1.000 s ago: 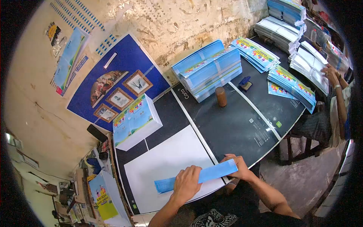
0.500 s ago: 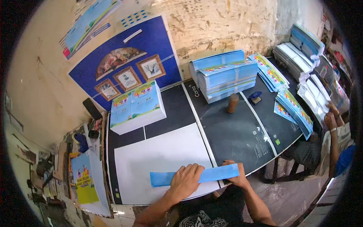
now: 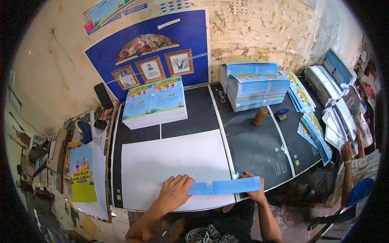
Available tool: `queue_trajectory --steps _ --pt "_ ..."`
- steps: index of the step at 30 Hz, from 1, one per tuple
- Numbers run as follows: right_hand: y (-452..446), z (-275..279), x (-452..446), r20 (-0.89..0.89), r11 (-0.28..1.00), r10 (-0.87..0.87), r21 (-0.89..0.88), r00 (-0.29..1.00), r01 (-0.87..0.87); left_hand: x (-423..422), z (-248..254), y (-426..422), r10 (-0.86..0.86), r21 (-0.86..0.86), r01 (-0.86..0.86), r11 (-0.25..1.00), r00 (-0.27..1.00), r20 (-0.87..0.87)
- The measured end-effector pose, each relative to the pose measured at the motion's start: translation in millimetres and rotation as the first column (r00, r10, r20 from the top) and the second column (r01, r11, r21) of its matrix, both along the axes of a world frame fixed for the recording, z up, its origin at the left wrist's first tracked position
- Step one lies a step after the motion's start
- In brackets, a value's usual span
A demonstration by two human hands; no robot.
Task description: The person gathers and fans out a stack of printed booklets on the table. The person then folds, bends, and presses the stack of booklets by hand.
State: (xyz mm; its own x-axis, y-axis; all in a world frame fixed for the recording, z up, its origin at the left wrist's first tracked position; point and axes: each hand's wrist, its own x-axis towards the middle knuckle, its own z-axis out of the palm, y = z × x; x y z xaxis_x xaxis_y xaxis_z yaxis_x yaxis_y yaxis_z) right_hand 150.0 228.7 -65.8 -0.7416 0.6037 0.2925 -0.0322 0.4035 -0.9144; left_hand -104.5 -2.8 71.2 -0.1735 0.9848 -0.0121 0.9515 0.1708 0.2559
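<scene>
One black table (image 3: 255,141) spreads below a stained wall (image 3: 259,32). On it lies a white sheet (image 3: 174,156); behind, right, stands a stack of blue papers (image 3: 257,95). Over the sheet's front right edge is a blue bundle (image 3: 231,186), its ends grasped by the left hand (image 3: 175,192) and right hand (image 3: 257,196).

Left end of blue bundle (image 3: 225,187) hidden
</scene>
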Motion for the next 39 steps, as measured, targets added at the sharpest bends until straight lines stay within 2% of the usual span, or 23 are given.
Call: queue_trajectory --steps 4,7,10,13,16,19,22,23,25,26,29,33,36,39 --pt "4.1 -8.0 2.8 0.014 0.996 0.000 0.088 1.000 -0.001 4.2 1.3 2.9 0.005 0.050 -0.003 0.999 1.000 -0.030" --pt "-3.8 -2.7 9.1 0.243 0.986 -0.144 -0.042 0.959 0.158 10.6 -10.9 16.5 0.029 0.046 -0.025 0.999 0.996 -0.083" --pt "1.5 -8.4 13.6 0.255 0.992 -0.124 0.017 0.959 0.124 30.9 -20.8 38.9 0.001 0.017 0.001 1.000 0.994 -0.107" --pt "-3.0 -6.8 11.6 0.184 0.986 -0.165 0.015 0.969 0.165 58.9 -24.1 62.9 -0.031 0.066 0.041 0.997 0.990 -0.139" --pt "4.4 -35.0 18.5 0.234 0.978 -0.182 0.145 0.955 0.151 91.2 -36.3 92.8 -0.033 0.241 0.073 0.968 0.986 -0.166" --pt "3.0 -26.1 18.8 0.279 0.989 -0.142 -0.006 0.950 0.150 111.8 -32.7 111.8 -0.053 0.247 0.082 0.965 0.991 -0.122" --pt "-6.1 -15.0 14.2 0.154 0.976 -0.159 -0.126 0.975 0.179 106.7 -27.1 111.3 -0.122 0.248 0.145 0.958 0.987 -0.107" --pt "-6.4 -12.9 12.9 0.167 0.982 -0.149 -0.092 0.975 0.166 102.6 -26.8 109.1 -0.149 0.258 0.170 0.951 0.984 -0.098" --pt "-7.6 -10.6 11.4 0.195 0.989 -0.134 -0.031 0.972 0.142 97.0 -24.9 103.1 -0.167 0.230 0.185 0.956 0.981 -0.096" --pt "-9.8 -11.1 9.6 0.116 0.994 -0.095 -0.042 0.989 0.101 94.3 -24.0 99.9 -0.179 0.214 0.195 0.957 0.979 -0.094" --pt "-12.3 -9.4 4.9 0.099 0.985 -0.106 0.146 0.989 0.091 78.9 -22.3 85.5 -0.150 0.140 0.160 0.977 0.986 -0.076" --pt "-14.0 -6.3 2.8 0.058 0.995 -0.099 0.030 0.993 0.097 50.1 -5.7 58.3 -0.079 0.028 0.080 0.996 0.997 -0.022" --pt "-11.7 -7.0 0.3 -0.018 0.996 -0.065 0.067 0.998 0.066 32.2 -6.8 36.6 0.001 0.024 0.000 1.000 1.000 -0.019" --pt "-8.4 2.7 0.3 0.021 0.994 -0.010 0.114 1.000 0.008 25.2 -6.2 23.0 0.073 -0.017 -0.074 0.997 0.996 -0.053"
